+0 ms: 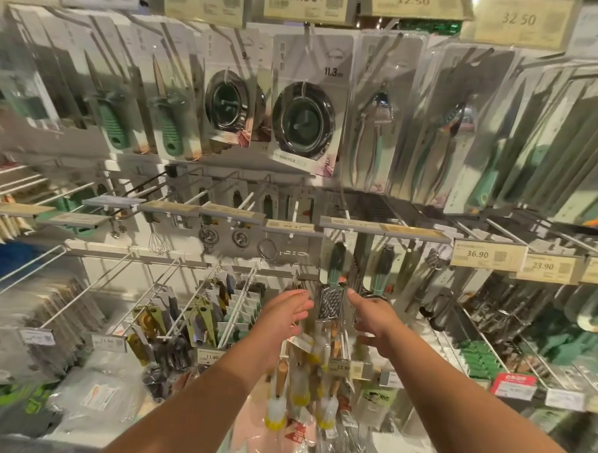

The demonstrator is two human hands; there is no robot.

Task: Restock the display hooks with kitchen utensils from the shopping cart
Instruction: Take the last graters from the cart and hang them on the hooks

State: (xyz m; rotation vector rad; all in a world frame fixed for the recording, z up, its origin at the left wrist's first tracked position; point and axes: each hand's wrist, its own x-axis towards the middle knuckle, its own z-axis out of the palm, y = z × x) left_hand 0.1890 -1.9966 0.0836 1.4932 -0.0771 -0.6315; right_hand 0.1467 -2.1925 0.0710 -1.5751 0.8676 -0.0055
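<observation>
A small metal grater with a green handle [331,289] hangs from a hook in the middle row of the display. My left hand [287,311] reaches up just left of it, fingers straight and empty. To the grater's right, my right hand [372,313] stretches toward it, fingers extended and holding nothing. A second green-handled utensil [382,271] hangs beside the right hand. White display hooks [203,196] jut out from the wall above. The shopping cart is not in view.
Carded sink strainers [304,118], green-handled knives [170,121] and tongs [372,126] hang in the top row under price tags [302,0]. Brushes [299,390] hang below my hands. Long hooks with packaged goods [215,311] stick out at lower left and right.
</observation>
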